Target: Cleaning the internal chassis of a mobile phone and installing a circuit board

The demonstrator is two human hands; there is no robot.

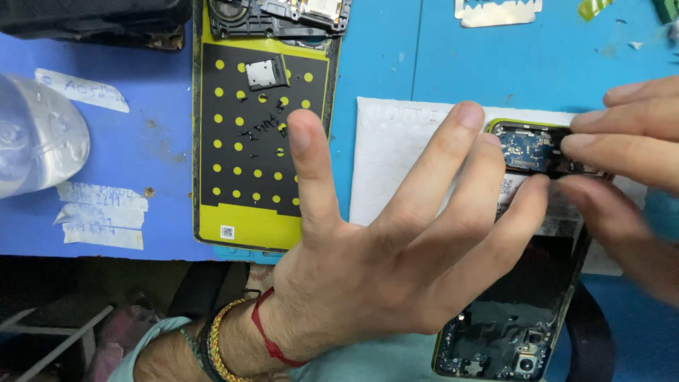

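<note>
- At the far left of the frame a clear plastic bottle (32, 138) lies on the blue worktop (163, 92), with strips of white paper tape (102, 216) stuck down just beside it.
- Left of centre lies a yellow phone back cover (263, 134), inner side up, with a black dotted liner. Tiny loose screws (265, 126) rest on the liner, and a small metal shield (265, 73) lies near its top. A black frame part (279, 15) overlaps its upper end.
- The left hand (368, 262) fills the centre, palm down, its fingers (453, 155) spread wide and gripping nothing; the fingertips reach onto the upper part of the opened phone and seem to press it flat. Thread bracelets (233, 339) circle the wrist.
- The opened smartphone (523, 311) lies right of centre on a white padded sheet (396, 148), running from the upper right down to the bottom edge, with a small circuit board (527, 150) bared at its upper end.
- The right hand (629, 163) comes in from the right edge; its fingers are pinched together at the phone's upper end beside the board. They are blurred, so I cannot tell whether they grip anything.
- Doing this well likely means steady, even pressure from the spread hand, kept off the bare board, and small, careful moves from the pinching fingers.
- At the top right lies a thin metal plate (498, 12).
</note>
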